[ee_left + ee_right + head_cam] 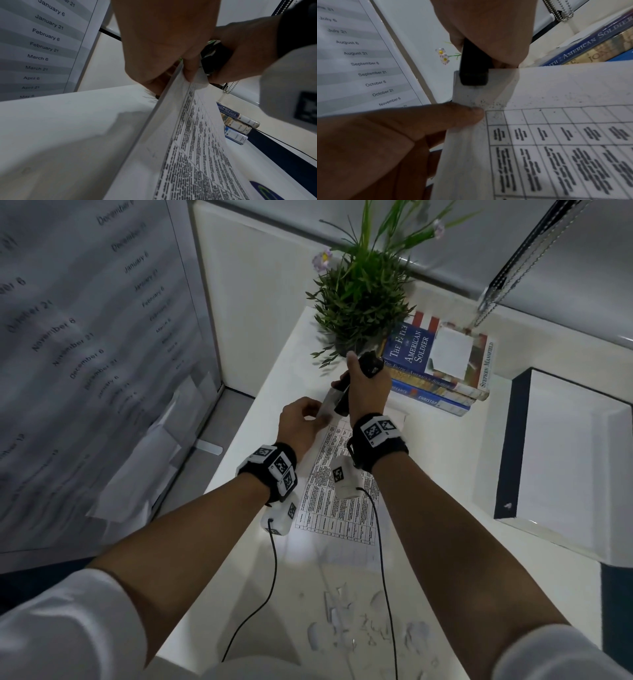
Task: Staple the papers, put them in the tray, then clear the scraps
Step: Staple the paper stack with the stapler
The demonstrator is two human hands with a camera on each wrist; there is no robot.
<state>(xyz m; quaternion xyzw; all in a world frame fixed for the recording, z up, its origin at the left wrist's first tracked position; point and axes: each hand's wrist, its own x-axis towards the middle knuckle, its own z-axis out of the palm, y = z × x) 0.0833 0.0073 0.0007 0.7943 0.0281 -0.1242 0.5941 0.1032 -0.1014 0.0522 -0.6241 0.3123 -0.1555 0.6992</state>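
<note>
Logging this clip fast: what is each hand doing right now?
Left hand: pinches the corner of the papers.
Right hand: grips the black stapler, set over that same corner.

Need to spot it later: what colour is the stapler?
Black stapler, clearest in the right wrist view.

Stapler (473,70): matt black plastic. Papers (556,135): thin printed sheets, toner-speckled. Desk (428,474): smooth glossy white; books (442,361) have glossy covers.
</note>
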